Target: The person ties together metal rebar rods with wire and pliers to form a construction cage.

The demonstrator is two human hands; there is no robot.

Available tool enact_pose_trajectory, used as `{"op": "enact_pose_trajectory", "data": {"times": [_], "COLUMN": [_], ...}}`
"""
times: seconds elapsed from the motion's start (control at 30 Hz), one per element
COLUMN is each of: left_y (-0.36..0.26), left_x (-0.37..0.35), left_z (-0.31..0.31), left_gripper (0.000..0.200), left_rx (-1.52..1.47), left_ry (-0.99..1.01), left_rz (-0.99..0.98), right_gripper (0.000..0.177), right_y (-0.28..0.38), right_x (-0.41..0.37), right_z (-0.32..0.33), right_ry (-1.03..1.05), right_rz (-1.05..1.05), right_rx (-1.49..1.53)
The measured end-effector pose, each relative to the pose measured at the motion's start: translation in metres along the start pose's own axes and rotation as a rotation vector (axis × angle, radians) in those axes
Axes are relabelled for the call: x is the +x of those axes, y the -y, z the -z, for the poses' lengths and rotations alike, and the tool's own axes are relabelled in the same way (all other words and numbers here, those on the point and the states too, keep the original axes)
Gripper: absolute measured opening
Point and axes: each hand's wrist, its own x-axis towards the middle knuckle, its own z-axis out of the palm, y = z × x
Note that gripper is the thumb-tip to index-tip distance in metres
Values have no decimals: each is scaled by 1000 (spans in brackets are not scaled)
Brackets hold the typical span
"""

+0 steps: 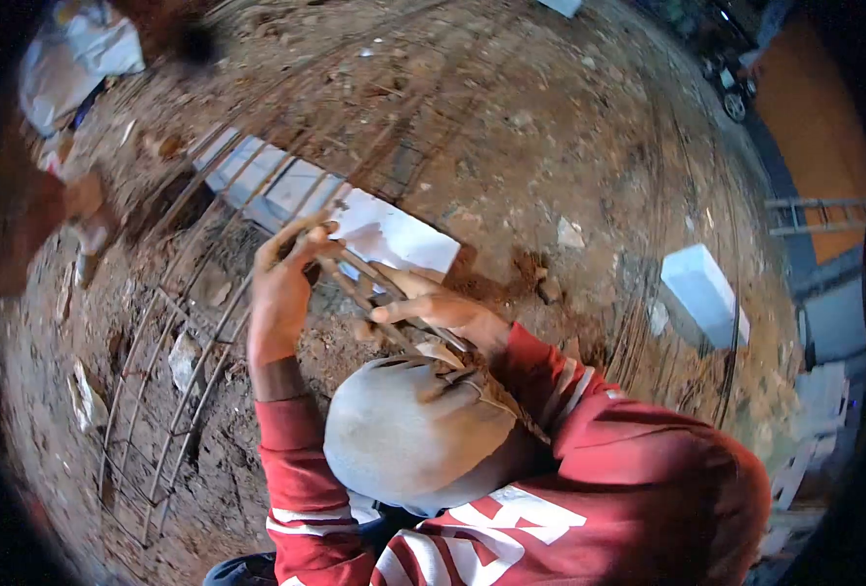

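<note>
My left hand is closed around the end of the thin metal rods at the centre, with fingers bent over them. Just right of it, my right hand wraps round the same rods lower down, thumb pointing left. A long cage of rusty steel bars runs from lower left to upper middle, beside my left hand. Under its bars lies a long pale block, partly covered by bars and fingers. A rounded grey cloth-covered shape is below my hands.
Another pale block lies at right near thin rods on the dirt. Stones and a crumpled white sack are at left. A blurred brown shape shows at the left edge. A ladder-like frame stands at far right.
</note>
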Motion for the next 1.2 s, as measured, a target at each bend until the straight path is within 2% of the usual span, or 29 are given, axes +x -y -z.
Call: {"op": "enact_pose_trajectory", "data": {"times": [0.07, 0.1, 0.17, 0.2, 0.23, 0.27, 0.33, 0.37, 0.4, 0.43, 0.53, 0.6, 0.63, 0.67, 0.73, 0.8, 0.83, 0.87, 0.9, 0.93, 0.97, 1.03, 1.07, 1.13, 1.2], "left_y": [-4, -1, -1, -1, -4, -6, -13, -18, -23, -21, -12, -5, -11, -14, -26, -31, -49, -61, -71, -79, -84, -93, -101, -117, -115], "left_x": [-3, -1, -1, -4, -7, -10, -13, -15, -17, -18, -10, -12, -10, -13, -11, -4, -11, -15, -17, -19, -21, -29, -33, -42, -50], "left_z": [-3, 2, 7, 8, 8, 6, 2, 3, 4, 8, 28, 41, 43, 38, 45, 59, 55, 54, 57, 63, 75, 99, 98, 96, 116], "left_gripper": [31, 32, 32, 32, 31, 31, 29, 29, 28, 29, 29, 26, 27, 27, 23, 21, 22, 25, 26, 27, 27, 28, 28, 29, 30], "left_rx": [-139, -154, -160, -30, 98, 102, 360, 327, 290, 277, 166, 121, 184, 225, 205, 233, 182, 126, 162, 197, 198, 44, 48, 232, 189], "left_ry": [3, 33, 76, 34, -9, 1, -295, -205, -115, -64, 2, -42, -56, -147, -123, -272, -301, -346, -415, -487, -506, -392, -410, -586, -576], "left_rz": [75, 73, 77, 69, 56, 61, 151, 119, 90, 57, 61, -22, 24, -16, -19, -162, -104, -143, -183, -221, -232, -460, -470, -442, -492], "right_gripper": [20, 12, 10, 9, 15, 15, 47, 66, 66, 71, 76, 77, 72, 72, 66, 62, 61, 60, 57, 52, 50, 45, 47, 51, 50], "right_y": [-7, -5, -4, -4, 15, 11, 8, 10, 5, -7, -10, -9, -6, 0, 12, 14, 19, 27, 33, 36, 41, 51, 58, 71, 66], "right_x": [9, 10, 14, 13, 0, -2, -5, -7, -5, 1, 4, 1, -5, -7, -2, 10, 17, 21, 22, 30, 39, 54, 59, 68, 90], "right_z": [15, 18, 20, 20, 7, 9, 13, 14, 15, 16, 13, 5, -2, -5, -14, -16, -18, -24, -34, -41, -48, -63, -74, -94, -109], "right_ry": [100, 93, 119, 171, 67, 58, 19, -7, -14, 77, 143, 47, -58, -64, 46, 12, 37, 63, 90, 119, 122, 103, 104, 5, -107], "right_rz": [135, 128, 154, 168, -9, -4, 57, 66, 71, 41, 141, 393, 338, 337, 435, 419, 422, 425, 362, 418, 478, 585, 648, 675, 910], "right_rx": [-257, -357, -354, -361, -337, -332, -595, -786, -792, -556, -501, -665, -703, -709, -426, -449, -382, -314, -68, 25, -2, -97, -111, -285, -388]}}
